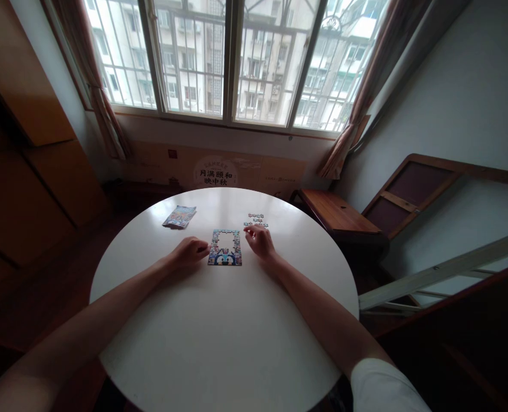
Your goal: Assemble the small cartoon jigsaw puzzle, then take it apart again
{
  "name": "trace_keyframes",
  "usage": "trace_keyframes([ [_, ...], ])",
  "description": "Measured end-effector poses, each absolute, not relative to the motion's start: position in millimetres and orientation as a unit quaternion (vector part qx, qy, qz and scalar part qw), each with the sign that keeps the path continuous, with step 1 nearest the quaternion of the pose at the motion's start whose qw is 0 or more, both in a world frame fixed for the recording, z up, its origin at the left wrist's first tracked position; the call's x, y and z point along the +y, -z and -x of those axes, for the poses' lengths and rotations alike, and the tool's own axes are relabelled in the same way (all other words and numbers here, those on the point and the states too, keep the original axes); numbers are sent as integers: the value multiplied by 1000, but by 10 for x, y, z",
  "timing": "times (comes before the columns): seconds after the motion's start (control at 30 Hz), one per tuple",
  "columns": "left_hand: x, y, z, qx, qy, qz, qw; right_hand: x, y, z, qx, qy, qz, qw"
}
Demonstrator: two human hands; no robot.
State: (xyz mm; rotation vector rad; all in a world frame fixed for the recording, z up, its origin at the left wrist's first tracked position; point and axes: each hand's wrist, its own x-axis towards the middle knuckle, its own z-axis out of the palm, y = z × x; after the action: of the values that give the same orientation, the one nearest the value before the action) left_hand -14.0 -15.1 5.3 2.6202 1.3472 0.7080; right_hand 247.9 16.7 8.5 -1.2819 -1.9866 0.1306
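A partly assembled jigsaw puzzle (pixel 225 258) lies flat on the white round table (pixel 211 332). Its border is filled in, and a pale gap shows in the middle. My left hand (pixel 190 250) rests closed like a fist, right by the puzzle's left edge; I see nothing in it. On the other side, my right hand (pixel 260 240) is closed in a pinch just above the table, between the puzzle and the loose puzzle pieces (pixel 257 220). Whatever its fingertips may hold is too small to make out.
A colourful picture sheet or packet (pixel 180 217) lies at the table's back left. Beyond the right edge stand a wooden bench (pixel 340 210) and a folded wooden chair (pixel 408 194). Cabinets (pixel 35 194) line the left side; a barred window (pixel 228 63) is ahead.
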Motion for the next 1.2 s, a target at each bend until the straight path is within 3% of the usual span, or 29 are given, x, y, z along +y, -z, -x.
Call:
trace_keyframes([
  [0.2,-135,-32,154,440,-237,-865,49,279,-57,-2638,-727,-21,619,297],
  [0.47,-145,-19,158,430,-246,-867,47,186,-34,-2559,-744,38,624,237],
  [1.2,-117,6,170,430,-243,-868,47,185,-42,-2561,-759,-6,602,247],
])
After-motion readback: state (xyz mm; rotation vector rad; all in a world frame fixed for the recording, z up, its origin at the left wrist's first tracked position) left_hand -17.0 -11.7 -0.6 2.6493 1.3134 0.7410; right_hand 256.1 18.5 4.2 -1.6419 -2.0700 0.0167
